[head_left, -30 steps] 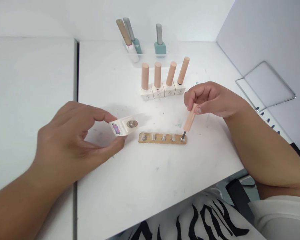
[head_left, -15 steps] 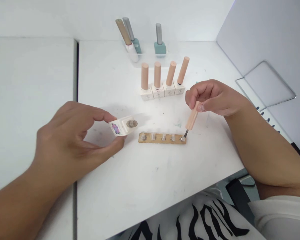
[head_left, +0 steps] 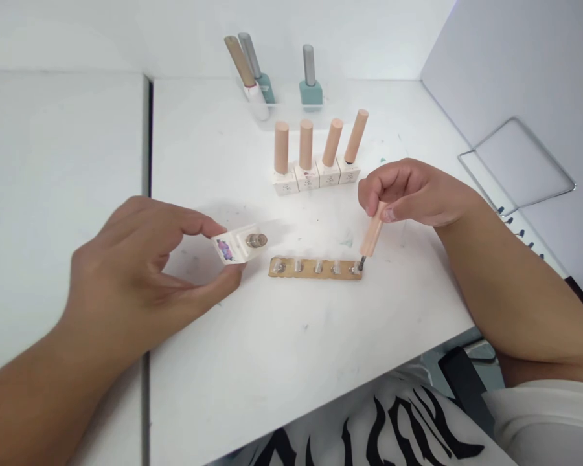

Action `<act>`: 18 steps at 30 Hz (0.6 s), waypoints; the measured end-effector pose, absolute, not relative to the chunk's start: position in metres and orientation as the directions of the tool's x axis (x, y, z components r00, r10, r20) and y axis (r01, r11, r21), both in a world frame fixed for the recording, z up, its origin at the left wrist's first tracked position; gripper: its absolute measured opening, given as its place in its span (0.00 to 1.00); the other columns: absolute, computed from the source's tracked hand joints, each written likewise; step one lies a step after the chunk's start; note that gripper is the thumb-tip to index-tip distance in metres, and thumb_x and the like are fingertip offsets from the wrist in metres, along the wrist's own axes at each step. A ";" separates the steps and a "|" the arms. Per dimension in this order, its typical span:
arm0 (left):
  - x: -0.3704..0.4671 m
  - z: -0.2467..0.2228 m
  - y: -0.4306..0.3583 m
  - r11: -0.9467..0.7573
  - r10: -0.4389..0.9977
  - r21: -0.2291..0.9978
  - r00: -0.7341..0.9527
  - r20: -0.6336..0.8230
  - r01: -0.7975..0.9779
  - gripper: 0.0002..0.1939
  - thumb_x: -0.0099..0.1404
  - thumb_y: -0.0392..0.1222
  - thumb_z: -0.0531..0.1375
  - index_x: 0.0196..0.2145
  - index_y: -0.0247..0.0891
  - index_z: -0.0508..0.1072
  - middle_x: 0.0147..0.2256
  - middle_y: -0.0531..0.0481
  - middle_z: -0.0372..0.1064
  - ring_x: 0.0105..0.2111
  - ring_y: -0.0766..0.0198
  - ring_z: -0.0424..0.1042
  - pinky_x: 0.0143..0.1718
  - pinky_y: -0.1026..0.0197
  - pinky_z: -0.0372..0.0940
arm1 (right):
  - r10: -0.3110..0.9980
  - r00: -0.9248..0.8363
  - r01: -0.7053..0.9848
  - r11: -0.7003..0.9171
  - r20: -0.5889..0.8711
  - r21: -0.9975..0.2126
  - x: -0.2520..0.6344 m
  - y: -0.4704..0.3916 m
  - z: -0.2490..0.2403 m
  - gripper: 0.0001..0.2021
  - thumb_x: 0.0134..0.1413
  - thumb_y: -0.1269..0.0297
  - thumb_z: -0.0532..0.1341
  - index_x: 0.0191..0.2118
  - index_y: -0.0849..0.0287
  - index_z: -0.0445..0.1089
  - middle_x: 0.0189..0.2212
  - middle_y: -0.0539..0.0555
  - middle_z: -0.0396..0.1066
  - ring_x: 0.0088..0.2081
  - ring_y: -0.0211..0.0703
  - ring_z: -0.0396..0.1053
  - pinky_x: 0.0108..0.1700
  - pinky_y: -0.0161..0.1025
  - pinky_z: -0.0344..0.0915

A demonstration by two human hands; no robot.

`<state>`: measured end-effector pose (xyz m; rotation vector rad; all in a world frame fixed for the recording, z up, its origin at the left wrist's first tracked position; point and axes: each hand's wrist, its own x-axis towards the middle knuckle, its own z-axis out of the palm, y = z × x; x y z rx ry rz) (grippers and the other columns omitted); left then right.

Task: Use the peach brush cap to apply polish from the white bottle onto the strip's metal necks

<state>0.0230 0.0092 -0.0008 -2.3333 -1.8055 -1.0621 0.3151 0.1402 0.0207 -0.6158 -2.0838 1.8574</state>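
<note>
Between thumb and fingers, my left hand grips a white nail polish bottle, tilted so its uncapped neck points right. My right hand pinches the peach cap of a nail polish brush. The dark bristles point down at the right end of a tan strip lying on the table. Several small clear nail tips stand in a row along that strip. The bristles are at the rightmost tip; whether they touch it I cannot tell.
Behind the strip stand several white polish bottles with peach caps. Farther back are a teal bottle, another teal one and a leaning white bottle with a tan cap. A metal wire frame is at the right. A dark gap splits the table.
My right hand has shifted slightly downward, and the brush tip sits a little lower beside the rightmost nail tip. My left hand and the bottle look the same.
</note>
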 end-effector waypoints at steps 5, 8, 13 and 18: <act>0.021 -0.002 0.009 -0.335 0.853 0.391 0.099 0.513 0.857 0.09 0.56 0.45 0.64 0.30 0.39 0.70 0.28 0.55 0.65 0.24 0.69 0.56 0.22 0.62 0.51 | 0.529 -0.846 0.131 0.090 -0.064 -0.987 0.316 0.140 0.022 0.04 0.45 0.71 0.66 0.29 0.62 0.71 0.23 0.47 0.63 0.26 0.29 0.58 0.28 0.32 0.56; 0.022 -0.002 0.008 -0.323 0.855 0.374 0.098 0.510 0.869 0.09 0.56 0.46 0.64 0.30 0.40 0.71 0.28 0.55 0.65 0.25 0.69 0.58 0.22 0.62 0.52 | 0.526 -0.849 0.123 0.095 -0.055 -0.988 0.316 0.140 0.022 0.04 0.45 0.70 0.66 0.29 0.62 0.71 0.24 0.47 0.63 0.26 0.30 0.58 0.28 0.33 0.56; 0.024 0.000 0.007 -0.305 0.866 0.387 0.085 0.492 0.870 0.08 0.57 0.46 0.62 0.31 0.40 0.70 0.29 0.54 0.66 0.25 0.68 0.58 0.23 0.61 0.52 | 0.512 -0.858 0.112 0.104 -0.043 -0.988 0.315 0.140 0.021 0.04 0.46 0.71 0.66 0.30 0.62 0.71 0.24 0.47 0.63 0.26 0.29 0.58 0.28 0.32 0.56; 0.024 0.000 0.008 -0.310 0.861 0.381 0.087 0.501 0.871 0.08 0.57 0.46 0.62 0.30 0.40 0.70 0.29 0.54 0.65 0.24 0.68 0.57 0.22 0.61 0.52 | 0.546 -0.837 0.111 0.097 -0.041 -0.989 0.316 0.140 0.020 0.04 0.46 0.73 0.65 0.30 0.62 0.70 0.23 0.47 0.63 0.26 0.29 0.58 0.29 0.33 0.55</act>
